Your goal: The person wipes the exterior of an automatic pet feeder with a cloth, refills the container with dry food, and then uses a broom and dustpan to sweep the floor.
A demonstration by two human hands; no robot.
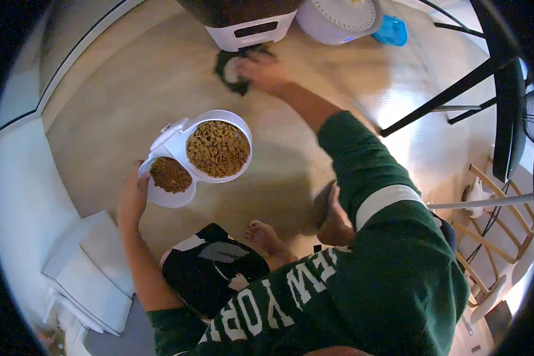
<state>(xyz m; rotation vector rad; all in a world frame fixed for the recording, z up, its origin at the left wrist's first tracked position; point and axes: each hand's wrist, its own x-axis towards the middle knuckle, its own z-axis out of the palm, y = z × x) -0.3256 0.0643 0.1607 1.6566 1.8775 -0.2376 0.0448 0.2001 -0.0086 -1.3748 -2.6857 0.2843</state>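
My left hand point(133, 196) grips the outer rim of a white double pet bowl point(178, 142), its thumb over the edge. Brown kibble fills much of the larger round bowl point(218, 149). Finer brown crumbs or small kibble point(171, 174) lie heaped in the smaller one. Farther ahead, my right hand point(262, 71) is blurred over a dark, ragged-edged thing with a pale middle point(231, 73) on the floor; its fingers seem to touch it, but whether they grip it cannot be told. Just beyond stands a white-based appliance with a dark upper body point(253, 31), perhaps a pet feeder.
A round white lidded device point(338, 20) with a blue light stands beside a blue plastic container point(390, 31). Black table legs point(440, 95) and a wooden chair point(494, 222) are on the right. White boxes point(93, 276) sit by the left wall. My bare feet point(267, 236) rest on the floor.
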